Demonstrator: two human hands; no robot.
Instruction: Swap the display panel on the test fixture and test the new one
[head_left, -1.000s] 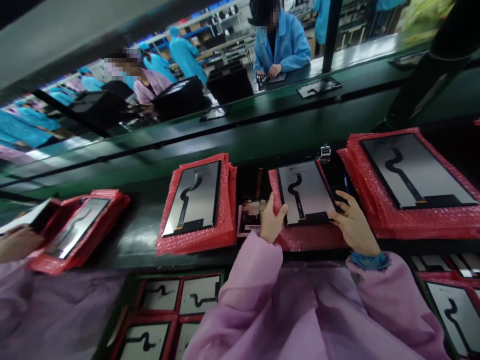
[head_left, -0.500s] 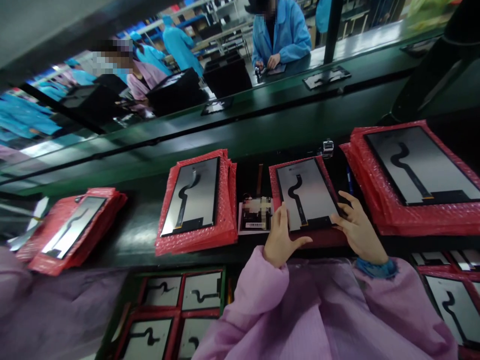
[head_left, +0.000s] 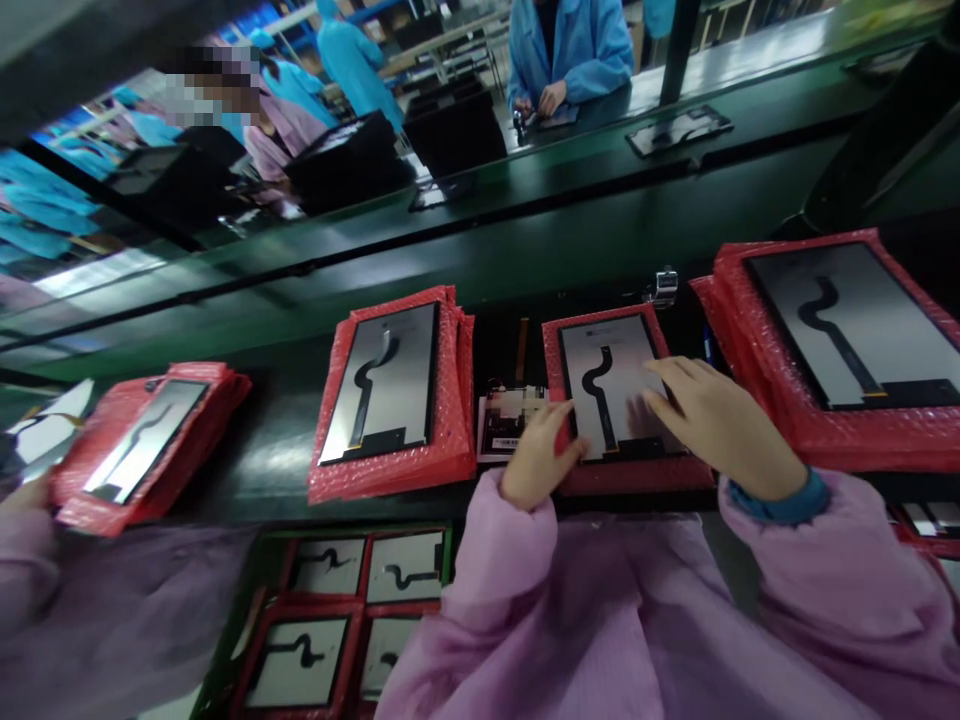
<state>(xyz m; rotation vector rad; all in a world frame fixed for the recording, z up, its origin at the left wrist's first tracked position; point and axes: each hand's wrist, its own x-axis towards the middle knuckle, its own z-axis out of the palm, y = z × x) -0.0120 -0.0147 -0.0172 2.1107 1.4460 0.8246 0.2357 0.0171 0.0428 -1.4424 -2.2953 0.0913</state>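
Hands (head_left: 724, 425) at panel (head_left: 619, 345); label (head_left: 505, 442) (illegible).

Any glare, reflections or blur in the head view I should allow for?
Head view: pale glare on the dark bench; a faint reflection, seemingly of the right hand, in the middle panel; background workers look soft.

Right of centre in the frame, a flat rectangular display panel (head_left: 622, 345) lies silver-grey face up, thinly edged in black, with a dark strip along its near edge and a black ribbon cable (head_left: 598, 400) curving across it. Beneath it, a red bubble-wrap pouch (head_left: 630, 480) lies flat, its borders showing around the panel.
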